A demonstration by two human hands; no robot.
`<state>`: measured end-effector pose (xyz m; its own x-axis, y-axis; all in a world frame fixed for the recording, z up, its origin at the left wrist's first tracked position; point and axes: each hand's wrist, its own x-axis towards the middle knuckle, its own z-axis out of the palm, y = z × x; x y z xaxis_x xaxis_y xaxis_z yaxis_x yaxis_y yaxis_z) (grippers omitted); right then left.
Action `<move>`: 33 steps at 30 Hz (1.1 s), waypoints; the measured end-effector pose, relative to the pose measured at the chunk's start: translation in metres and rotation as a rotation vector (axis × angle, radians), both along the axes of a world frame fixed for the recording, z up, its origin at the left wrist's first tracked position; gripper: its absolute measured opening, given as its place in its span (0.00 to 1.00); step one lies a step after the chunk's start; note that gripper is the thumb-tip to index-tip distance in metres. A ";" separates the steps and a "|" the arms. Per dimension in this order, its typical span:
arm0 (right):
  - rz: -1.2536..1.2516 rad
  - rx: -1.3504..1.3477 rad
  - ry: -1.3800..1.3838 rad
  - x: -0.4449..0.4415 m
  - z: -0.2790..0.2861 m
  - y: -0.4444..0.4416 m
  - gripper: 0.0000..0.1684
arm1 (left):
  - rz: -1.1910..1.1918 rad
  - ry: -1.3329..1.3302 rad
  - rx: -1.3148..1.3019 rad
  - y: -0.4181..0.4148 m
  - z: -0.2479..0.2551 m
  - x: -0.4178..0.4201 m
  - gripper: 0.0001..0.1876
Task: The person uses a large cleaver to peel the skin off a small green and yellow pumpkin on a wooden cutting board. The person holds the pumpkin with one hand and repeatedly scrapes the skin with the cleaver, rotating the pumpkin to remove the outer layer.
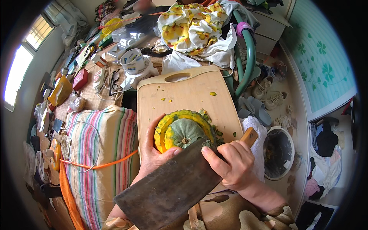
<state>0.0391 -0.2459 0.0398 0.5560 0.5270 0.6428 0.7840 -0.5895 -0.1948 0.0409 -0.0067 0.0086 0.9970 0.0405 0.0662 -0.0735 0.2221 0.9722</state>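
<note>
A partly peeled green and yellow squash [185,130] rests on a wooden cutting board [184,95], stem towards the camera. My left hand [155,146] holds it from the left, its thumb near the squash's lower side. My right hand [233,164] grips a cleaver [172,184] close to where the blade meets the wooden handle. The wide dark blade slants down to the left over my left forearm, and its heel end lies against the squash's lower right. Green peel scraps [219,133] lie right of the squash, and a few small bits are scattered farther up the board.
A striped cushion [97,161] lies left of the board, with an orange cord across it. A white towel [254,141] and a lined bin [278,153] are on the right. Beyond the board are a white device [138,70], a floral cloth [195,28] and a green metal tube frame [250,63].
</note>
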 end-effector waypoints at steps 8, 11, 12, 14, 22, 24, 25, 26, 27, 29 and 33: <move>0.015 0.042 -0.079 0.010 -0.008 0.001 0.22 | 0.004 0.018 -0.065 -0.007 0.003 -0.001 0.51; -0.001 0.026 -0.027 0.017 0.009 0.006 0.19 | 0.027 0.015 -0.029 -0.006 -0.008 0.000 0.49; -0.012 0.009 -0.042 0.021 0.010 0.008 0.19 | 0.035 0.074 -0.014 0.003 -0.018 0.002 0.48; 0.032 0.028 -0.023 0.023 0.011 0.012 0.19 | 0.101 0.101 -0.118 -0.014 0.003 0.000 0.49; 0.059 0.038 -0.072 0.007 -0.004 0.002 0.24 | 0.039 0.021 -0.011 0.002 -0.004 -0.006 0.58; 0.040 0.023 -0.049 0.002 -0.002 -0.001 0.24 | 0.022 0.034 0.034 0.002 -0.005 -0.006 0.58; 0.035 0.015 -0.036 0.000 -0.001 -0.002 0.23 | 0.018 0.042 0.055 0.001 -0.006 -0.006 0.58; 0.038 0.023 -0.022 0.000 0.002 -0.001 0.22 | 0.021 0.028 0.052 0.001 -0.005 -0.006 0.58; 0.036 0.022 -0.031 0.000 0.003 -0.001 0.22 | 0.015 0.028 0.034 0.000 -0.003 -0.006 0.58; 0.031 0.022 -0.049 0.001 0.005 -0.002 0.22 | 0.004 0.030 -0.002 -0.002 -0.001 -0.006 0.58; 0.021 -0.008 -0.040 -0.001 0.009 -0.005 0.22 | 0.008 0.072 -0.024 -0.004 0.002 -0.005 0.58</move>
